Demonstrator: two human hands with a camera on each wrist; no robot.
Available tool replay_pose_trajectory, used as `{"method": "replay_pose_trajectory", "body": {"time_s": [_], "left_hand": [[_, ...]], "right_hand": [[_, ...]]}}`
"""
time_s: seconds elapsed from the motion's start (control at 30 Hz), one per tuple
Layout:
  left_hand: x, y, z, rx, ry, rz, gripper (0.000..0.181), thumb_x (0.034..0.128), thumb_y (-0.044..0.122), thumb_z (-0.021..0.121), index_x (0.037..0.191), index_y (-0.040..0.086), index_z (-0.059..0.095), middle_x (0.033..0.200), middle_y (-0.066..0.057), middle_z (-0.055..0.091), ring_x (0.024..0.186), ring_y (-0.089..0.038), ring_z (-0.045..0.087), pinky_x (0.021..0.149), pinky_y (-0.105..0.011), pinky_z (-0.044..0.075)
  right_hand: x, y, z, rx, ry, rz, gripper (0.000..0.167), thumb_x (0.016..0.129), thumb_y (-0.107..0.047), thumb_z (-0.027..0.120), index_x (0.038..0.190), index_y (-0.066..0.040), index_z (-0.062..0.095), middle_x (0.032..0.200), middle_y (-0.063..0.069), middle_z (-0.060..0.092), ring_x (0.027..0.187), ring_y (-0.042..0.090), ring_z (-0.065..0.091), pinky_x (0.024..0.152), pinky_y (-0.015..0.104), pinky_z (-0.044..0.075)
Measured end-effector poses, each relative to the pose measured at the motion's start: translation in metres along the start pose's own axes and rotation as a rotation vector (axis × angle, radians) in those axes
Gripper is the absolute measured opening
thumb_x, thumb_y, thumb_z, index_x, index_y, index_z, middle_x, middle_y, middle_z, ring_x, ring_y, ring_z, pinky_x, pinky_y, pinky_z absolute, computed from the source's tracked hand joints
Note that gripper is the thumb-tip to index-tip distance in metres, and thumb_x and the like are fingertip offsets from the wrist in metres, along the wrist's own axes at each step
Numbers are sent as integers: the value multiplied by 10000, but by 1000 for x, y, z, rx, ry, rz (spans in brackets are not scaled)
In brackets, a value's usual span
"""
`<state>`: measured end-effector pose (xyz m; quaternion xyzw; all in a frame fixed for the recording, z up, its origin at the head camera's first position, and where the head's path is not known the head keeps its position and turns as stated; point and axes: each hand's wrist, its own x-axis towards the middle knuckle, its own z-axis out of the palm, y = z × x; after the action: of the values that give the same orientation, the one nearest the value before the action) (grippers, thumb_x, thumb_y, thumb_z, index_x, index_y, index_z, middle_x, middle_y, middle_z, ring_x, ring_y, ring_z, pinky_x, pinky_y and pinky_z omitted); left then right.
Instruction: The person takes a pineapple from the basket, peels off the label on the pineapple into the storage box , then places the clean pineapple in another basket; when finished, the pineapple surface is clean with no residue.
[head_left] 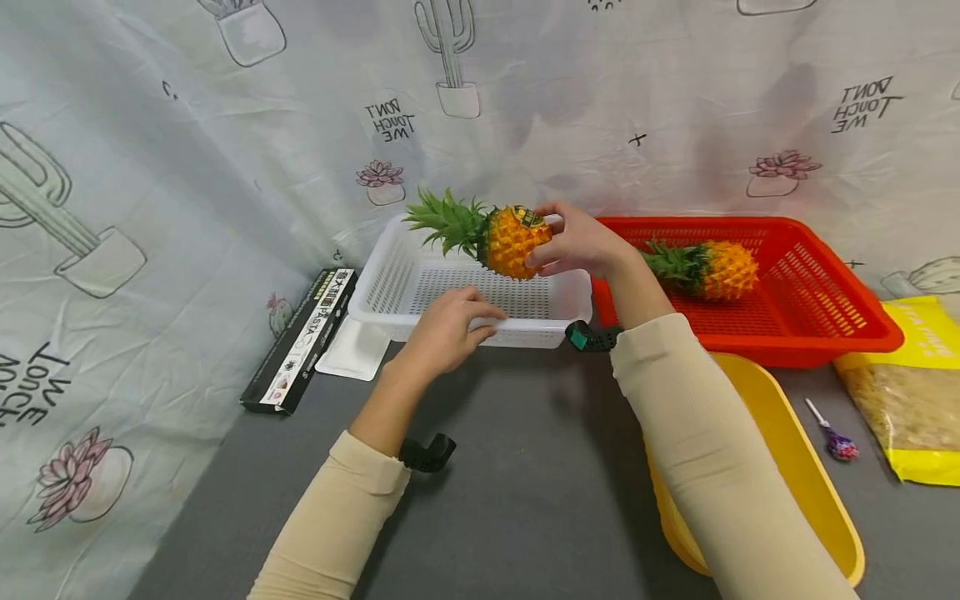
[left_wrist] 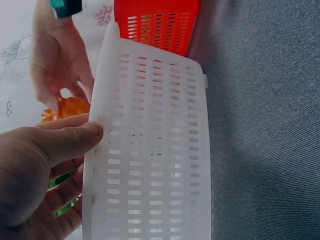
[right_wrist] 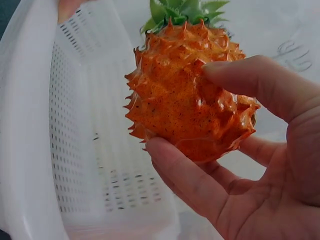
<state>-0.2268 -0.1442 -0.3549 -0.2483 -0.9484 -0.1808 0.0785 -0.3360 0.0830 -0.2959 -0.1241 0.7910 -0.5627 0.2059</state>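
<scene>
My right hand (head_left: 573,242) holds a small orange pineapple (head_left: 513,242) with a green crown above the white basket (head_left: 382,283). Thumb and fingers pinch its rounded body in the right wrist view, where the spiky skin (right_wrist: 175,95) shows. The crown points left in the head view. At the front rim of the basket is my left hand (head_left: 450,329); in the left wrist view its thumb (left_wrist: 75,140) lies on the rim and the fingers reach behind the slotted wall (left_wrist: 150,150), their tips hidden. Another pineapple (head_left: 727,271) lies in the red basket (head_left: 817,333).
Left of the white basket are a long black box (head_left: 300,342) and a flat white packet (head_left: 356,348). At the right are a yellow tray (head_left: 795,475), partly behind the right sleeve, a lollipop (head_left: 838,442) and a yellow bag of pasta (head_left: 915,392). A printed curtain (head_left: 600,108) hangs behind.
</scene>
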Motion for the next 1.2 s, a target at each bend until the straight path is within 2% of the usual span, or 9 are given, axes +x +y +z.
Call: {"method": "replay_pose_trajectory", "body": {"time_s": [0.4,0.67,0.83,0.9,1.07,1.13,1.2], "left_hand": [[-3,-4,3,35,62,56,220,982,166,718,1190,155,790,1122,-65,674,1075,-281,633,952,-452,514],[-5,-3,5,64,107,92,206,971,147,722,1165,138,792,1138,-94,702,1065,-326,646,949,-486,521],[-7,-4,12,58,143,137,197,956,124,741,1145,117,798,1089,-91,718,1027,-312,666,934,-469,540],[-7,-4,12,54,135,127,202,956,130,741,1148,91,794,1093,-93,735,1030,-313,672,934,-468,543],[-9,-6,7,109,102,29,274,997,243,695,1172,44,765,1211,-133,738,1160,-383,665,1026,-520,505],[-11,-9,6,126,120,-1,298,995,275,691,1185,52,748,1214,-130,738,1179,-381,665,1047,-517,495],[-15,-16,6,136,179,7,306,965,230,714,1211,48,723,1202,-136,739,1174,-369,667,1051,-503,495]], "right_hand": [[-49,-21,8,-15,42,-41,826,878,-37,746,1557,-134,286,1479,187,412,1224,375,603,934,472,593],[-84,-19,12,-55,40,-65,860,843,-25,771,1556,-129,302,1511,174,369,1230,374,584,966,539,567],[-108,-15,11,-79,12,-65,870,842,-53,781,1566,-144,308,1555,152,342,1199,368,612,953,518,582],[-116,-14,10,-85,-13,-68,863,850,-69,778,1569,-148,308,1578,144,322,1215,371,606,940,496,592],[-135,-9,8,-178,-41,-70,870,830,-139,800,1562,-187,332,1604,127,318,1339,354,501,957,462,584],[-141,-5,7,-206,-47,-75,882,815,-154,813,1559,-190,342,1606,129,323,1377,358,456,980,469,570],[-147,-2,7,-215,-55,-74,890,804,-159,826,1554,-191,348,1607,129,323,1402,367,418,984,479,565]]}}
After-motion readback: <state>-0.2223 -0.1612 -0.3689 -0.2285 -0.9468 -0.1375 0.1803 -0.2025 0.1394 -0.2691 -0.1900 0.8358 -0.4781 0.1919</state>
